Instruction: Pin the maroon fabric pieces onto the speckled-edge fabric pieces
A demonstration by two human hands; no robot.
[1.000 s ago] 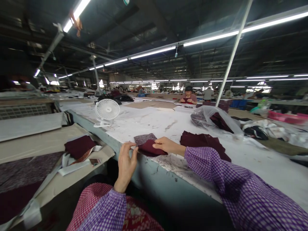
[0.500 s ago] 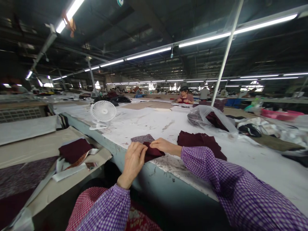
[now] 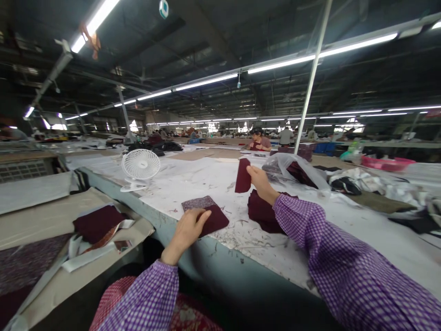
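My right hand (image 3: 260, 180) is raised over the table and pinches a small maroon cloth piece (image 3: 243, 176) by its right edge. Another maroon piece (image 3: 217, 219) lies flat at the table's front edge, partly over a speckled grey-purple piece (image 3: 198, 202). On its left part rests my left hand (image 3: 189, 227), thumb apart from the fingers, its fingertips partly hidden. A pile of maroon pieces (image 3: 263, 212) sits just below and behind my right hand.
A white fan (image 3: 141, 164) stands left on the white-covered table (image 3: 165, 184). Farther right are a plastic bag (image 3: 296, 168) and a pink basin (image 3: 387, 163). More cloth (image 3: 99, 224) lies on the lower left surface. Across the table sits a person (image 3: 263, 141).
My right hand has moved up and right, away from my left hand, with a maroon piece. The piece by my left hand now lies flat. The view has shifted slightly.
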